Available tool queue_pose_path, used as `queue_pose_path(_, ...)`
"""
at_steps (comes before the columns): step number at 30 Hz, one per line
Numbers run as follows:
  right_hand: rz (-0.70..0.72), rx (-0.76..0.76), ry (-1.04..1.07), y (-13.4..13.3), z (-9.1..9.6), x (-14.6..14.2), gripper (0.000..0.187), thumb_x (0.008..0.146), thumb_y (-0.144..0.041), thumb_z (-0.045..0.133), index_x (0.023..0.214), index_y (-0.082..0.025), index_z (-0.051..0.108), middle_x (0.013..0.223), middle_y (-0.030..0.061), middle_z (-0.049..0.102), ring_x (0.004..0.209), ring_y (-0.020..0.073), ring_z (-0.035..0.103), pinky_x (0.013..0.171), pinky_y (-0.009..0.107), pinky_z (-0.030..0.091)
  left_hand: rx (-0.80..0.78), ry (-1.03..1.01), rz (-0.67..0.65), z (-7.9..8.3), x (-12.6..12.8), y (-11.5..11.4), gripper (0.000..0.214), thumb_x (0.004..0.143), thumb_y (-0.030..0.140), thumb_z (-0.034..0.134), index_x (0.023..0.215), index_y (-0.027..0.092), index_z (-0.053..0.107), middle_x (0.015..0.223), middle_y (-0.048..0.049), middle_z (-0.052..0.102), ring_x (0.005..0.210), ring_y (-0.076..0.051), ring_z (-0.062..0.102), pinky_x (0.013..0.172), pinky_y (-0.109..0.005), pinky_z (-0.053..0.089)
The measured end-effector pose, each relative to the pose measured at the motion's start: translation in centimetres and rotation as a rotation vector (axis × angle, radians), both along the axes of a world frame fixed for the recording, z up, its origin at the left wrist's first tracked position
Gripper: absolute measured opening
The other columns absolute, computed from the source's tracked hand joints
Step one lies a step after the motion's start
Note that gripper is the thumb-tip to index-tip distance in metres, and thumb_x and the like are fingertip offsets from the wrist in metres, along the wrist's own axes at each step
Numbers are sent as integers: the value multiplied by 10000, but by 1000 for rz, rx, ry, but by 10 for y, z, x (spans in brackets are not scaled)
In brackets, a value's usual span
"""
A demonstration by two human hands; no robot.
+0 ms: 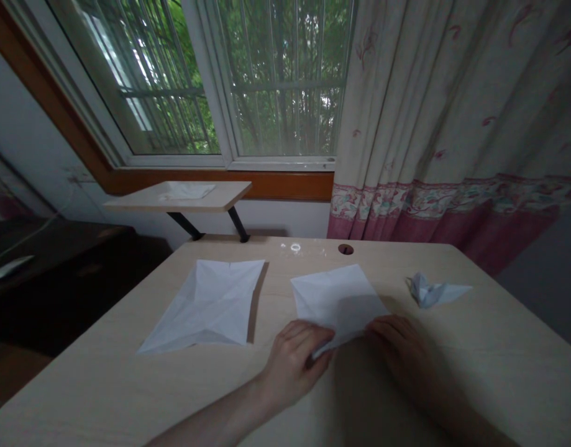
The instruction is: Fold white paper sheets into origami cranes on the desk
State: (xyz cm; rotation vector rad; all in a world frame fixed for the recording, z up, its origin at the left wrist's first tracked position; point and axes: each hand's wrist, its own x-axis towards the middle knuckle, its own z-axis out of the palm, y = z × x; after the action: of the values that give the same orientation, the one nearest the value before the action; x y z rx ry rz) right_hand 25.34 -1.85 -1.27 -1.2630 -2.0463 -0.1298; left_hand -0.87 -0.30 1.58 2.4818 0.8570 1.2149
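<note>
A white sheet of paper [338, 298] with faint creases lies on the desk in front of me. My left hand [301, 354] pinches its near left corner, where the edge bends up between thumb and fingers. At the near right corner, my right hand [397, 338] has its fingers together on the paper's edge; its thumb is mostly hidden in shadow. Left of this sheet rests a second creased white sheet [215, 301], its edges slightly raised. A small folded paper crane [432, 292] sits to the right, apart from my right hand.
The pale wooden desk [103, 379] has a round cable hole [345, 249] near its back edge. A raised side shelf [220, 197] at the back left carries more white paper [189, 190]. Behind are a barred window [285, 81] and a floral curtain [434, 124].
</note>
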Motion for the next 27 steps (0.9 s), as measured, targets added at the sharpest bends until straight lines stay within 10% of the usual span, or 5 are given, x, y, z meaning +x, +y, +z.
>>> queue_pose_path(10,145,-127,44,-2,7,-6,220,984,-215,466,865,-256,647,811,31,685,747,200,636,707,347,529,-78,-166,197,0,-3,3,317,1003,474,516,1013,208,688,899,-53,755,828,-192,710,731,-292,563)
queue_pose_path(27,108,-180,-105,0,-1,-10,287,1008,-228,431,794,-228,622,769,21,670,732,199,624,735,356,487,-165,-207,332,-6,-7,10,260,989,405,544,945,213,713,860,-37,743,790,-199,693,719,-299,547)
